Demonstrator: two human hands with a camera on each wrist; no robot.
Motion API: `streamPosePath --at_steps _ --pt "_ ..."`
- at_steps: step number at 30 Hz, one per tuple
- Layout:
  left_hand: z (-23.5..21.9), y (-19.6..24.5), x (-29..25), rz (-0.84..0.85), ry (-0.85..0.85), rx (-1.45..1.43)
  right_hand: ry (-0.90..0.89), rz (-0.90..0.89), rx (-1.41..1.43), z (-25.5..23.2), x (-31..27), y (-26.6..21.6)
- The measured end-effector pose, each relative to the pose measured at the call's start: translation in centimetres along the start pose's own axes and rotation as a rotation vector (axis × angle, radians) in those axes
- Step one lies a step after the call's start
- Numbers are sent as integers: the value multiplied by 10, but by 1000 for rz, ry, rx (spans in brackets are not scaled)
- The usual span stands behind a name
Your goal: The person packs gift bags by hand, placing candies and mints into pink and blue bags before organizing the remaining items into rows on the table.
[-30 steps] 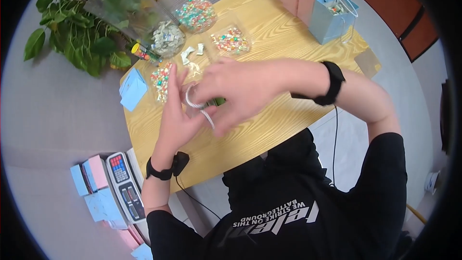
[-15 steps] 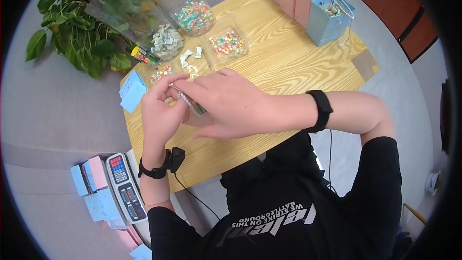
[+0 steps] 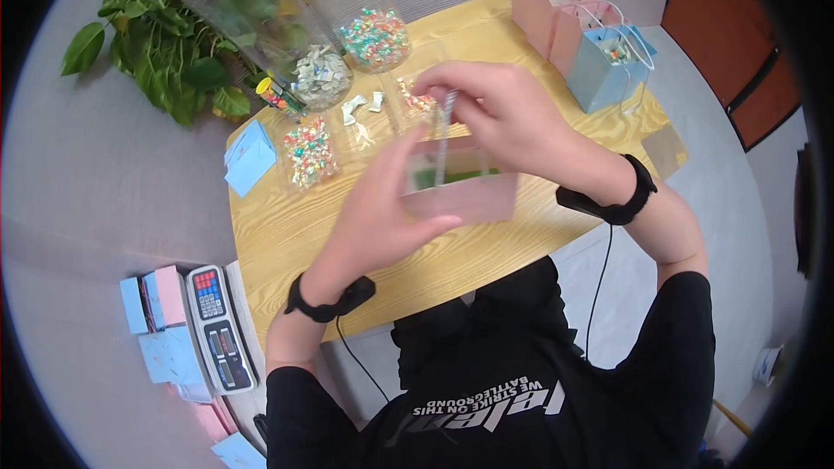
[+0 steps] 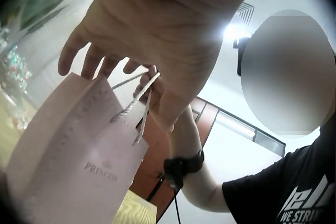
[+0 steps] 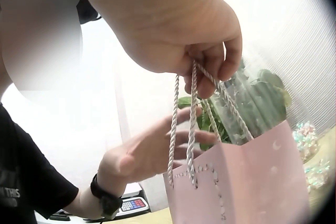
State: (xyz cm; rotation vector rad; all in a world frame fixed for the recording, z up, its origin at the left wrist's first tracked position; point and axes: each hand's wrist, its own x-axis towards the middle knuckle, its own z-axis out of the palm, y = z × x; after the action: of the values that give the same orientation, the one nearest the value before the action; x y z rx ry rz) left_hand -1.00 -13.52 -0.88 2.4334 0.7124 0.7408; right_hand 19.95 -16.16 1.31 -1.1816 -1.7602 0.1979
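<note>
A pink paper gift bag (image 3: 460, 201) hangs over the front of the table, with something green showing inside its mouth. My right hand (image 3: 514, 115) pinches the white twisted rope handles (image 5: 192, 129) between curled fingers and thumb, above the bag. Beside the bag's left end is my left hand (image 3: 373, 208), its fingers stretched out and the thumb along the near side. In the left wrist view, the bag's face (image 4: 84, 166) carries the printed word "PRINCESS".
Trays of wrapped sweets (image 3: 310, 153) and clear tubs of sweets (image 3: 375, 39) line the table's back left, by a leafy plant (image 3: 174, 43). Blue folded bags (image 3: 250, 159) lie at the left edge. Pink and blue gift bags (image 3: 599, 78) stand back right. A scale (image 3: 221, 326) sits lower left.
Both hands were close together around the handles. Now they have parted: the right hand has moved right and up with the handles, and the left hand's fingers have straightened beside the bag.
</note>
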Motion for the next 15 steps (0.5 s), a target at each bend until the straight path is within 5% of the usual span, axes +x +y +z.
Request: streamPosePath --at_steps 2,8,11,15 --pt "17 -1 8 69 -86 55 -27 -21 32 -10 -1 8" --pt "63 -9 57 260 33 177 -10 98 22 -54 8 40" --pt "84 -12 89 274 34 96 21 244 33 -79 24 80" --pt "102 -24 140 278 64 35 60 186 33 -96 40 114"
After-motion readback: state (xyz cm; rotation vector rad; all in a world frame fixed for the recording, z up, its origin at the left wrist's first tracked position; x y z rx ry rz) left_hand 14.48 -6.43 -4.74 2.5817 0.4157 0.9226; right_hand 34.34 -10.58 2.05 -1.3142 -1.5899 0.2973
